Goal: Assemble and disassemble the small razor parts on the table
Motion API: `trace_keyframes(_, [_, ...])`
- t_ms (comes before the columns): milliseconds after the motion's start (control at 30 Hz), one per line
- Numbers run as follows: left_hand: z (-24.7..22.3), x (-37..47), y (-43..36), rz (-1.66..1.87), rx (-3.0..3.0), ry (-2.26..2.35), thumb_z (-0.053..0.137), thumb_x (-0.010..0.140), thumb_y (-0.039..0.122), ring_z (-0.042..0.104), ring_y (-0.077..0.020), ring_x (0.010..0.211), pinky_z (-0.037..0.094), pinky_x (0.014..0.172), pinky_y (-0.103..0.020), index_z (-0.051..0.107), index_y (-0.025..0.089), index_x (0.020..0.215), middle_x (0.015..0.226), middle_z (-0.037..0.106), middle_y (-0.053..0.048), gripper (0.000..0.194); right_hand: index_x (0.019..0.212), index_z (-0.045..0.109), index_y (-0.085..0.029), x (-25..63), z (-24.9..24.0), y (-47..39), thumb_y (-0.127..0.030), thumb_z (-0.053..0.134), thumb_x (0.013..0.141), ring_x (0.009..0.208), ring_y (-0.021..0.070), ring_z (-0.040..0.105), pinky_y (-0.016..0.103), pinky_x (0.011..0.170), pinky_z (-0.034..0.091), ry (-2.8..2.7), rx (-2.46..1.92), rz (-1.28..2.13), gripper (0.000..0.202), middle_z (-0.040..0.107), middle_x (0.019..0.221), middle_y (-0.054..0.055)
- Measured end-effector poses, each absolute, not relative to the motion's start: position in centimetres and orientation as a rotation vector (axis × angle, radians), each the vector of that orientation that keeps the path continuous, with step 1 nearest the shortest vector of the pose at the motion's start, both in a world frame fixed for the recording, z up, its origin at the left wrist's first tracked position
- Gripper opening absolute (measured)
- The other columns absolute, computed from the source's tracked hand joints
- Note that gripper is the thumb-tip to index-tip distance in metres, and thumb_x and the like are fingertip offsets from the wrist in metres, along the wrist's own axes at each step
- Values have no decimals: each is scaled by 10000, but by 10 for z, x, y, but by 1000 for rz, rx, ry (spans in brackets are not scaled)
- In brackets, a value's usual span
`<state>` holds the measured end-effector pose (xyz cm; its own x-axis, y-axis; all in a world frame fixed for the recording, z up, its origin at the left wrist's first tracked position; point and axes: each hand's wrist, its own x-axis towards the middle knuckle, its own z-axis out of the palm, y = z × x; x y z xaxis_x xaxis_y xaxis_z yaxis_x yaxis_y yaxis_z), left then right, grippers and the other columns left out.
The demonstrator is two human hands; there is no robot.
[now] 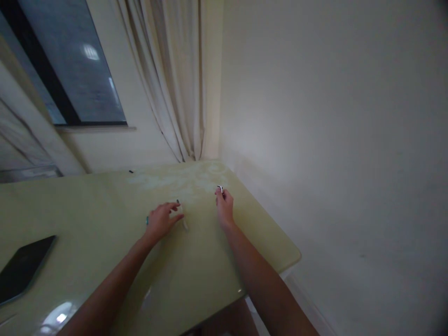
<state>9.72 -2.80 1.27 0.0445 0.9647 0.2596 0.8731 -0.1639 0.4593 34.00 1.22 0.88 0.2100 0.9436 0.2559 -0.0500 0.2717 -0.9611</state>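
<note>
My left hand (163,219) is over the pale green tabletop (105,210), with thumb and fingers apart. Right at its fingertips is a slim, pale, see-through piece (185,225) with a small dark end. Whether the fingertips touch it, I cannot tell. Further right, my right hand (225,205) is closed, thumb against fingers, around a small shiny metal piece (220,188). Only its top sticks out above the fingers, so its kind is unclear.
A dark flat tablet-like device (26,268) lies at the left. Near the far edge sits a small black object (131,171). A bare wall (332,140) runs along the table's right side; a curtain (175,79) and a window (80,60) are behind.
</note>
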Motion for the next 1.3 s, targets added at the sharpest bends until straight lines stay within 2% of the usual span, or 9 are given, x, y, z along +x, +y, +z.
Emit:
trace_keyframes(67, [10,53,-44,682,2106,2135,687,802,543,599,-418,1190,434,959,-525,737,256,1241,1230,719,-147,527,791,515,-228,326,8,7,-692,531,873,581,137,339,250,526,250,-1117,-1026,881,472,360,607,-68])
trace_keyframes(167, [4,11,-56,558,1950,2285,659,778,663,551,-479,1242,444,938,-595,721,271,1292,1383,637,-175,649,780,524,-225,307,7,-4,-636,577,863,606,142,362,250,536,265,-1187,-1007,885,423,389,622,-56])
trace_keyframes(367, [-4,9,-50,764,1915,2147,635,838,541,660,-312,999,491,879,-426,785,234,1098,1157,702,-129,429,822,597,-196,294,6,-27,-504,644,848,639,136,434,249,592,329,-1448,-922,944,312,509,700,-30])
trace_keyframes(500, [7,48,-56,1200,2007,1784,726,770,540,626,-267,908,499,862,-393,783,228,1048,1056,691,-101,421,806,661,-175,288,9,-39,-529,728,796,644,131,464,246,596,342,-1578,-896,1128,361,551,689,-20])
trace_keyframes(600, [20,87,-69,1395,2033,1397,759,783,545,608,-249,938,501,854,-369,775,262,1086,1058,682,-80,415,848,696,-166,284,12,-46,-595,751,779,562,107,397,242,528,284,-1515,-829,1337,438,510,634,-38])
trace_keyframes(767, [29,118,-83,1484,1962,1220,820,759,491,591,-216,851,492,796,-344,776,277,1092,978,692,-57,398,874,711,-156,286,17,-50,-590,819,719,481,73,244,246,476,183,-1426,-736,1588,473,389,564,-84])
trace_keyframes(900, [32,113,-84,1443,1789,1277,799,761,527,563,-175,721,462,685,-303,740,245,1181,930,704,-37,510,800,703,-169,290,18,-47,-553,805,749,506,92,319,247,502,248,-1471,-780,1373,401,442,569,-61])
trace_keyframes(1067, [36,113,-86,1239,1514,1305,682,787,697,558,-171,673,433,631,-290,795,173,888,797,711,-61,545,737,711,-187,296,19,-46,-477,737,859,653,152,468,283,649,376,-1571,-896,803,315,568,687,1])
trace_keyframes(1300, [21,132,-86,1329,1200,1179,776,724,671,471,-117,608,377,584,-247,814,151,974,679,622,-10,578,1037,803,-232,301,15,-49,-311,691,915,923,230,631,331,875,482,-1809,-755,665,184,681,989,88])
